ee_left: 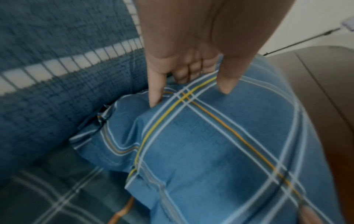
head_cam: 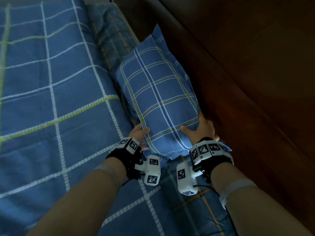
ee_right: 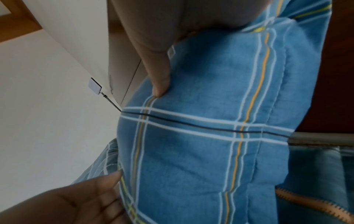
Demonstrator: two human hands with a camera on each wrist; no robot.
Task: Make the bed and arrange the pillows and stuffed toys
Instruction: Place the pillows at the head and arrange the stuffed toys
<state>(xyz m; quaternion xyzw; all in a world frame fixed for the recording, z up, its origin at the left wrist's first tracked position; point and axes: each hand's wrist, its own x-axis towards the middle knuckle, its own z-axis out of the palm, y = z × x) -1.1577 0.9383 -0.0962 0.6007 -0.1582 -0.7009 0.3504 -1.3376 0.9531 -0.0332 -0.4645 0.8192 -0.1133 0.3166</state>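
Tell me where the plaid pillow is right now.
In the head view, the plaid pillow sits right of centre, gripped by left hand and right hand, between quilt and wooden headboard.

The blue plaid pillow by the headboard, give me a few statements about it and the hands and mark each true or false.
1. Both hands hold the blue plaid pillow. True: the left hand and right hand grip its near end.
2. The pillow lies next to the dark brown wooden headboard. True.
3. The blue quilt with white and green grid lines covers the pillow. False: the quilt lies to the pillow's left, the pillow on top.
4. A stuffed toy sits on the pillow. False: no toy is in view.
5. The left hand rests flat on the quilt. False: its thumb and fingers pinch the pillow's edge.
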